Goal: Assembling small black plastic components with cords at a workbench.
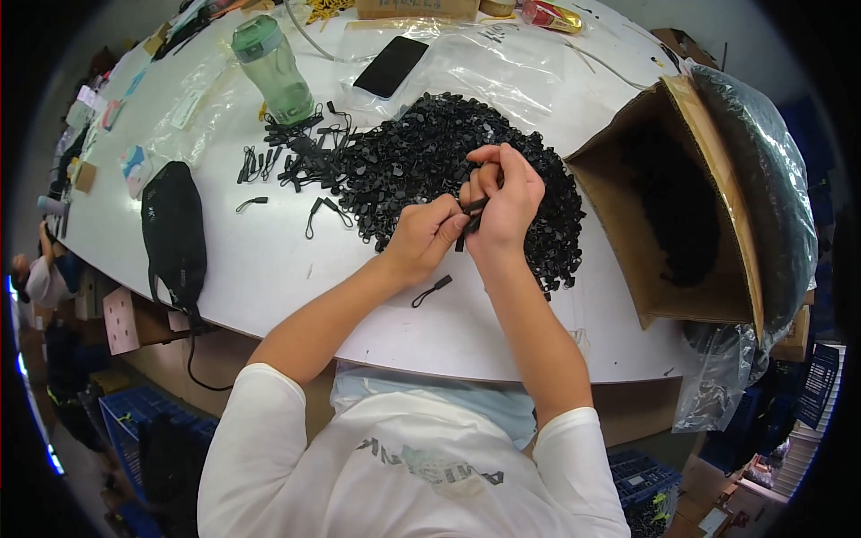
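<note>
Fingers (441,210) of the left hand (417,238) are closing narrowly on a slim black zipper-pull piece (473,206), thumb and forefinger meeting at its end. In the head view, the right hand (507,206) is curling around the same piece, its fingers bent inward. A dark end is showing below the grip; whether it is belonging to that piece or to another, I cannot tell. The 2 hands are working over the near edge of a large heap of small black pieces (404,157), which is spreading across the white table (242,278).

Left of the heap, a looser cluster of black cord-loop pulls (305,161) is lying beside the green bottle (285,85), and 1 looped pull (432,291) is resting apart, near the left forearm. Judging by the amounts, the handling is looking far from finished: the heap is dwarfing the looped pulls. Which pieces are already done, the view is not making certain. At the right, an open cardboard box (619,206) is lying on its side, holding a dark mass whose parts are too shadowed to tell. A black pouch (175,229) is lying farther left.
</note>
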